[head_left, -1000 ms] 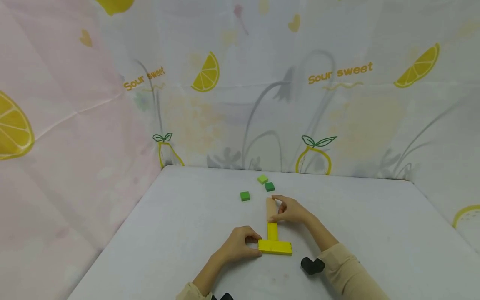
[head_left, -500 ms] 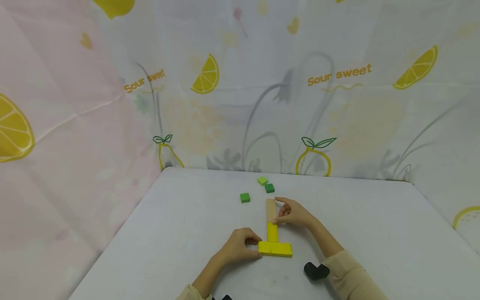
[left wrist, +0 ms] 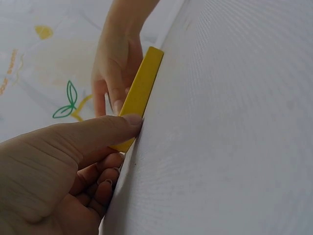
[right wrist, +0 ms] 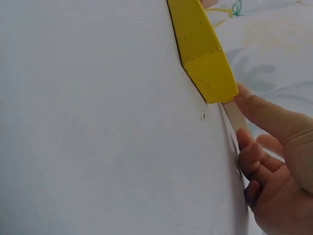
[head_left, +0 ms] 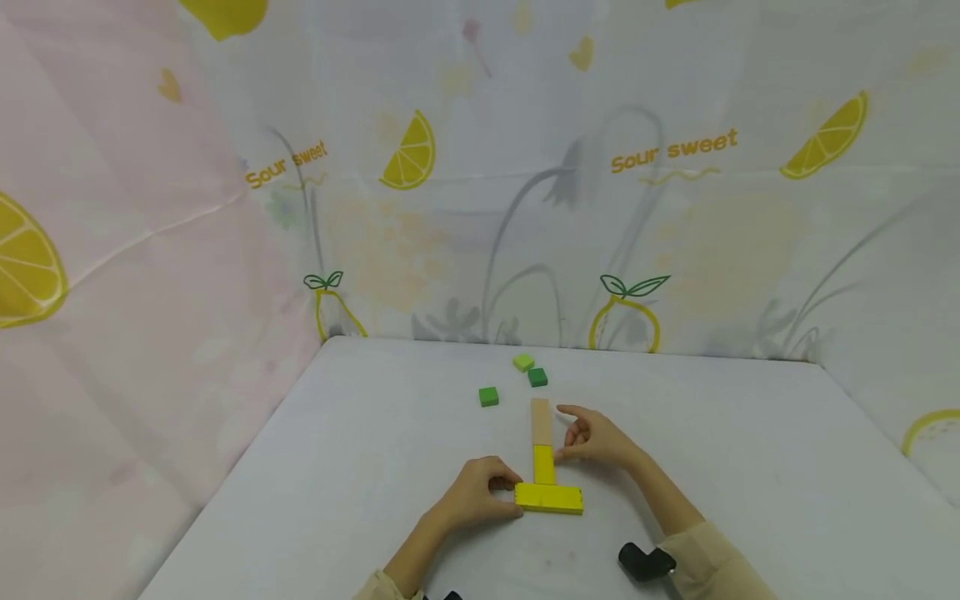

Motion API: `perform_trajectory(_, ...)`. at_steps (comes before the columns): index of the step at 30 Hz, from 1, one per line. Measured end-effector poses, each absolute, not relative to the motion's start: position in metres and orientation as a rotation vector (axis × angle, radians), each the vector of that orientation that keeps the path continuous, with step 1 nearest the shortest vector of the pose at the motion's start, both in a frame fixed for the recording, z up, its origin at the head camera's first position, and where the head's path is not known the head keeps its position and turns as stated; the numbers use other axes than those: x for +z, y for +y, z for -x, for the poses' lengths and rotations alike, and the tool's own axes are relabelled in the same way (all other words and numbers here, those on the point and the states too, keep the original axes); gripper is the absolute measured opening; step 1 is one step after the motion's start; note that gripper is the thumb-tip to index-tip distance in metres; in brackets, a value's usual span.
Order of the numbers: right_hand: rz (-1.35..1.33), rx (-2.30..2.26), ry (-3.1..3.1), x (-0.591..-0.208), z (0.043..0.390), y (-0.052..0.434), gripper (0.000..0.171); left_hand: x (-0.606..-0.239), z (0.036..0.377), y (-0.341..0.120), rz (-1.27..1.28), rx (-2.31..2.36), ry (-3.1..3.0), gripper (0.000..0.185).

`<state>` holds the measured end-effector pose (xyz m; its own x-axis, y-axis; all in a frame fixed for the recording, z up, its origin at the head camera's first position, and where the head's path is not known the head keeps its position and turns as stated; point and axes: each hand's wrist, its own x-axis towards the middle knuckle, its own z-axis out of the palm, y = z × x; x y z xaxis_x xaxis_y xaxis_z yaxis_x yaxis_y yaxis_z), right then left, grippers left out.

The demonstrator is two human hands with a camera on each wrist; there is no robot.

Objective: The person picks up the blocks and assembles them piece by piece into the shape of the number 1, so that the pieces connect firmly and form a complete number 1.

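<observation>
At the far left, a pink cloth (head_left: 172,308) with lemon prints is hanging beside the white worktop (head_left: 315,467), and a pale printed cloth (head_left: 465,242) is forming the back. A beige sleeve (head_left: 384,586) is leading to the left hand (head_left: 471,493), whose fingers are pinching the left end of the crosswise yellow block (head_left: 548,498), the thumb lying along its near side and the index finger along its far side.

Further back, a green block (head_left: 489,397) is sitting alone, while a lime block (head_left: 523,362) and a dark green block (head_left: 537,377) are lying close together, behind it and to its right.

In the middle, a plain wooden block (head_left: 541,422) is pointing toward these small pieces, its near end meeting the lengthwise yellow block (head_left: 544,464). That one is running up to the crosswise yellow block, so the three are forming an upside-down T.

Just right of them, the right hand (head_left: 598,440) is grasping nothing: its index finger is reaching out beside the wooden block, apart from it, and its thumb is resting close by the lengthwise yellow block's right edge; whether they are touching, I cannot tell. Below, a black wrist piece (head_left: 647,563) is showing by the right cuff (head_left: 693,550).
</observation>
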<state>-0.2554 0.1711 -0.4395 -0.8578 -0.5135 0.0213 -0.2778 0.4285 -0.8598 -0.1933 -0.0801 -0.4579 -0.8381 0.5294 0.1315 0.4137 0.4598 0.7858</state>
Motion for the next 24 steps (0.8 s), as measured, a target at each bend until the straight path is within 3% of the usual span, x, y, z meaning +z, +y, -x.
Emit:
perform_trajectory(19, 0.663, -1.366, 2.485, -0.438, 0.261, 0.171, 0.065, -0.457, 0.193, -0.079, -0.831, 1.326, 2.580, 0.031)
perform_trajectory(24, 0.632, -1.280, 2.586, -0.439, 0.265, 0.169, 0.052, -0.457, 0.193, -0.080, -0.832, 1.328, 2.585, 0.032)
